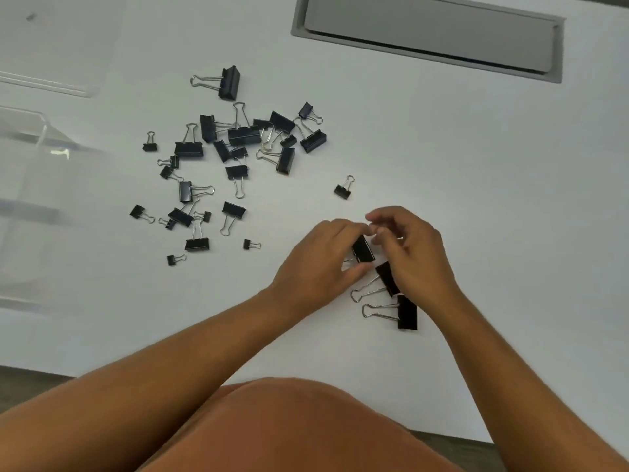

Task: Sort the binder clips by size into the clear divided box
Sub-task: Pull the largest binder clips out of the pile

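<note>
Black clips, loose pile: binder clips (235,144) of mixed sizes lie scattered on the white table (476,165), left of centre; one small clip (343,189) sits apart, between the pile and the hands.
Left hand: left hand (320,264) rests on the table, fingers and thumb curled round a large clip (363,249), pinching its black body.
Right hand: right hand (408,253) meets the left over the same clip; its fingertips (377,229) are bent and bunched at the clip's top edge. Whether they pinch a wire handle cannot be told.
Set-aside group: two more large clips (401,301) lie side by side, just beside the right wrist, handles pointing left.
Clear divided box: clear box (37,172) stands at the far left edge, well apart from the hands; its contents cannot be told.
Background: grey cable flap (429,32) is recessed in the table top.
</note>
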